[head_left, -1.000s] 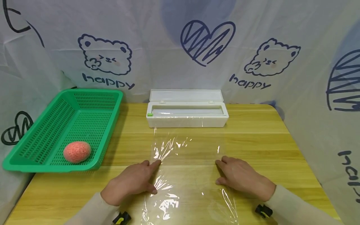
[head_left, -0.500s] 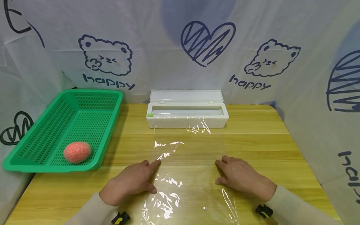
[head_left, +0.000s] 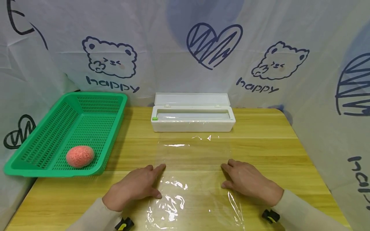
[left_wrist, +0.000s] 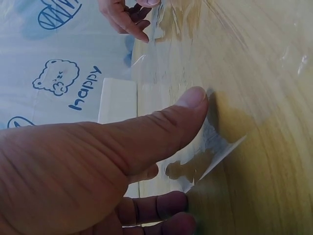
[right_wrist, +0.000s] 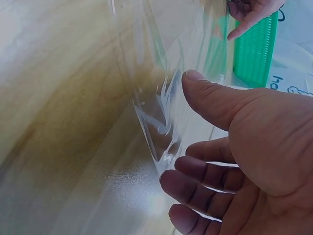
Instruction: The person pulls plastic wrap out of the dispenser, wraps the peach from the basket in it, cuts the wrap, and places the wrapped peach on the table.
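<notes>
A sheet of clear cling film (head_left: 190, 183) runs from a white dispenser box (head_left: 193, 126) toward the near side of the wooden table. My left hand (head_left: 133, 186) touches the film's left edge, index finger stretched forward and thumb apart from it. On the opposite edge, my right hand (head_left: 250, 181) rests with its fingertips and thumb at the film. In the left wrist view, the thumb (left_wrist: 181, 115) lies over the film's creased edge. Loosely bent fingers (right_wrist: 200, 178) show beside wrinkled film in the right wrist view.
The dispenser's lid (head_left: 192, 99) stands raised, with a green slider (head_left: 154, 118) at the left of the box. A green basket (head_left: 115, 134) at the left holds a pink, rough-surfaced oval thing (head_left: 80, 156). White cloth (head_left: 162, 57) with drawings hangs behind the table.
Bright creases in the film between the hands and the box have shrunk, and it looks smoother there. Both hands stay almost in the same place.
</notes>
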Demonstrator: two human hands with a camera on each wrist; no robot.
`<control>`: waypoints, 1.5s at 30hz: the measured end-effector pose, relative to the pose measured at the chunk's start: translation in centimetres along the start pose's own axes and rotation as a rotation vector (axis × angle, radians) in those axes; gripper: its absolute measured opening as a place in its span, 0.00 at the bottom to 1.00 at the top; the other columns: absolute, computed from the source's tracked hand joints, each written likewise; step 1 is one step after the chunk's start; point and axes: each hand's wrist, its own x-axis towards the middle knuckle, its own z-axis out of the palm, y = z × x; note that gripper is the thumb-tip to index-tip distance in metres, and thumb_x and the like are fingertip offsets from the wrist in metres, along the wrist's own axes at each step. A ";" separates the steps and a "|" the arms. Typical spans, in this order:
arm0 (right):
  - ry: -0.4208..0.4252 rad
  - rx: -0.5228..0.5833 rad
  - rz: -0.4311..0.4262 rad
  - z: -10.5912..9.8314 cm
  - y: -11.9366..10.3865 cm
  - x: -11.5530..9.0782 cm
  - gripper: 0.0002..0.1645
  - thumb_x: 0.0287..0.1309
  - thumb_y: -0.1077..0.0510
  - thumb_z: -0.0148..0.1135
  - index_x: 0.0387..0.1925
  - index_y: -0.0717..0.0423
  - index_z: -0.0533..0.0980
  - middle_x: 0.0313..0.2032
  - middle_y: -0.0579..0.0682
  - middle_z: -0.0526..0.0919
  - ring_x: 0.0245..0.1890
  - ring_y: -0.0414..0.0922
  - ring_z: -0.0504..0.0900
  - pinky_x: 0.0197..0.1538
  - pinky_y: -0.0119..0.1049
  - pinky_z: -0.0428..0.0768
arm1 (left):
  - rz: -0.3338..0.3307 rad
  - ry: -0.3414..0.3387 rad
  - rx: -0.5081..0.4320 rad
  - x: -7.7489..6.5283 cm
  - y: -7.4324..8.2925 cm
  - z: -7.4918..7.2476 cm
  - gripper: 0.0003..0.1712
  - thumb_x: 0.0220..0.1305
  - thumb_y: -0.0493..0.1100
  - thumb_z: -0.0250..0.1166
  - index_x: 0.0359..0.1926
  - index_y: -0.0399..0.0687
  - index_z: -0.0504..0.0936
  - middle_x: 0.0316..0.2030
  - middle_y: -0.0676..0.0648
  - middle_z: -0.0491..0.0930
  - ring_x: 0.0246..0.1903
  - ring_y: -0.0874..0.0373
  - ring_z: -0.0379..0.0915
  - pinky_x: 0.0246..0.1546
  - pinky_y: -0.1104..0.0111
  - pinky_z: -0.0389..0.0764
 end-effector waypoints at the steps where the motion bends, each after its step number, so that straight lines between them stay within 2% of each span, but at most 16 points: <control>1: 0.002 -0.001 -0.002 0.0 0.0 0.0 0.39 0.53 0.35 0.65 0.55 0.60 0.75 0.33 0.47 0.74 0.27 0.39 0.69 0.30 0.39 0.75 | 0.000 0.000 0.000 0.0 0.0 0.0 0.57 0.44 0.62 0.75 0.71 0.48 0.60 0.44 0.38 0.78 0.33 0.51 0.76 0.40 0.55 0.78; 14: 0.030 0.008 -0.018 0.4 0.5 0.4 0.36 0.55 0.36 0.65 0.53 0.60 0.76 0.33 0.47 0.74 0.27 0.39 0.69 0.29 0.38 0.75 | 0.023 0.032 0.010 0.3 -0.4 0.4 0.55 0.45 0.62 0.75 0.70 0.47 0.62 0.38 0.42 0.77 0.30 0.53 0.74 0.35 0.55 0.78; 24: 0.020 0.021 -0.007 0.6 0.7 0.4 0.38 0.55 0.35 0.64 0.55 0.60 0.75 0.34 0.47 0.75 0.28 0.40 0.71 0.31 0.40 0.76 | 0.006 0.021 0.000 0.3 -0.5 0.3 0.55 0.45 0.61 0.75 0.70 0.49 0.61 0.41 0.40 0.77 0.31 0.52 0.74 0.37 0.55 0.78; 30: 0.014 0.027 0.005 0.4 0.7 0.5 0.39 0.56 0.35 0.63 0.57 0.61 0.74 0.35 0.48 0.75 0.29 0.40 0.72 0.33 0.40 0.77 | 0.017 0.037 -0.013 0.3 -0.7 0.5 0.56 0.45 0.61 0.75 0.70 0.46 0.59 0.40 0.40 0.77 0.30 0.52 0.74 0.36 0.54 0.78; 38: 0.058 0.044 -0.003 0.1 0.9 0.8 0.35 0.56 0.37 0.65 0.54 0.58 0.75 0.33 0.45 0.73 0.27 0.38 0.68 0.29 0.36 0.73 | -0.002 0.035 -0.021 0.3 -0.7 0.1 0.55 0.47 0.59 0.75 0.71 0.48 0.58 0.43 0.38 0.78 0.33 0.51 0.76 0.38 0.54 0.79; 42: 0.089 0.065 -0.020 -0.1 0.8 1.1 0.33 0.56 0.39 0.65 0.54 0.58 0.75 0.34 0.45 0.75 0.29 0.39 0.70 0.31 0.37 0.75 | -0.027 0.061 -0.019 0.3 -0.6 -0.4 0.51 0.49 0.58 0.74 0.70 0.50 0.60 0.45 0.38 0.78 0.35 0.50 0.76 0.40 0.54 0.79; 45: 0.111 0.083 -0.031 -0.2 0.6 1.3 0.31 0.58 0.40 0.64 0.55 0.57 0.75 0.36 0.45 0.75 0.31 0.38 0.71 0.33 0.38 0.77 | -0.026 0.135 0.009 0.1 -0.7 -1.0 0.46 0.52 0.55 0.72 0.68 0.47 0.64 0.42 0.42 0.77 0.35 0.52 0.75 0.39 0.57 0.79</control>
